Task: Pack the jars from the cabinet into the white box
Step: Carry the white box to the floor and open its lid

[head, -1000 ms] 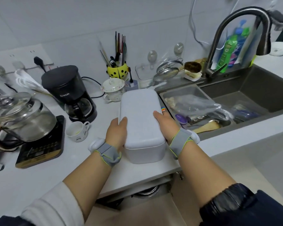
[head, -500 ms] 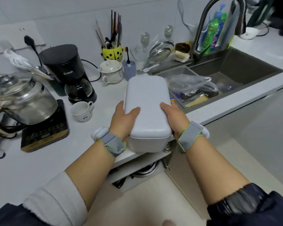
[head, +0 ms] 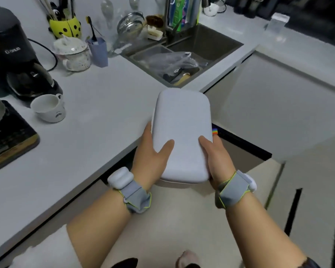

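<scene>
The white box [head: 181,130], a rounded oblong with its lid on, is held in the air off the counter's front edge, over the floor. My left hand [head: 152,161] grips its left side, thumb on the lid. My right hand [head: 216,159] grips its right side in the same way. Both wrists wear grey straps. No jars are in view, and what is in the box is hidden by the lid.
The white counter [head: 97,117] holds a black coffee maker [head: 14,59], a white cup [head: 48,108], a lidded mug [head: 74,54] and a yellow utensil holder [head: 65,26]. The sink [head: 184,55] holds a plastic bag. A dark gap opens under the counter edge [head: 244,146].
Both hands lifted the box off the counter and drew it toward me and to the right, past the counter edge. The view swung down and right.
</scene>
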Demonstrator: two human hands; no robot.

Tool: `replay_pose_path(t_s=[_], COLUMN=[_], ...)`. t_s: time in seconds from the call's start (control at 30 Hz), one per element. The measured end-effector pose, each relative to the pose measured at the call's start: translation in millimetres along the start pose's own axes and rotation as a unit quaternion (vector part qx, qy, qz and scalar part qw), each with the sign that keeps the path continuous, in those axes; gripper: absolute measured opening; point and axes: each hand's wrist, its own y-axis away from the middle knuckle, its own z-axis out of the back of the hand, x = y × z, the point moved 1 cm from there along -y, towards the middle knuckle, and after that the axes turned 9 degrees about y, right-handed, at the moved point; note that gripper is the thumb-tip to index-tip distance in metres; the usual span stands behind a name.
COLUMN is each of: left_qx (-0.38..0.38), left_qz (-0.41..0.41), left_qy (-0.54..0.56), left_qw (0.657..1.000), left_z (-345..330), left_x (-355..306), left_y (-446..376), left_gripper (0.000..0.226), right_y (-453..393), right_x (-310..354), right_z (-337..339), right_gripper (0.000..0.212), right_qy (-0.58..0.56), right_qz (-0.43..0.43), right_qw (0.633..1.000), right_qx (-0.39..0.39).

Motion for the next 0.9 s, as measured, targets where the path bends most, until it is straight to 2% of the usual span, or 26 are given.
replay_pose_path(t_s=[0.13,0.2,0.3,0.43,0.57,0.8,0.9], left_qx=[0.041,0.045,0.043,0.055,0.066,0.075,0.079], left_qz=[0.001,0.019,0.063,0.110,0.142,0.175,0.195], left_qy=[-0.025,-0.034,-0.039,-0.064,-0.079,-0.075,-0.094], left_qw=[0.999,0.998,0.996,0.990,0.984,0.979,0.973], left_z=[-29,-46,-59,-73,-70,-49,-46], left_x=[23,41,72,140,232,384,450], left_y=[2,2,4,2,-3,-22,-35], left_gripper=[0.054,0.056,0.057,0.042,0.060,0.054,0.074], right_y=[2,-3,-10,-31,-58,-87,-112], right_x=[-26,-48,-83,-147,-246,-371,-436], right_z=[29,40,48,54,32,-15,-33], right_gripper=[0.036,0.035,0.035,0.038,0.041,0.045,0.059], right_qy=[0.003,0.015,0.017,0.020,0.038,0.034,0.019], right_qz=[-0.021,-0.029,-0.054,-0.106,-0.137,-0.167,-0.179], right_qw=[0.999,0.999,0.998,0.994,0.990,0.985,0.984], right_qx=[-0.030,-0.033,-0.019,0.012,0.018,0.009,0.011])
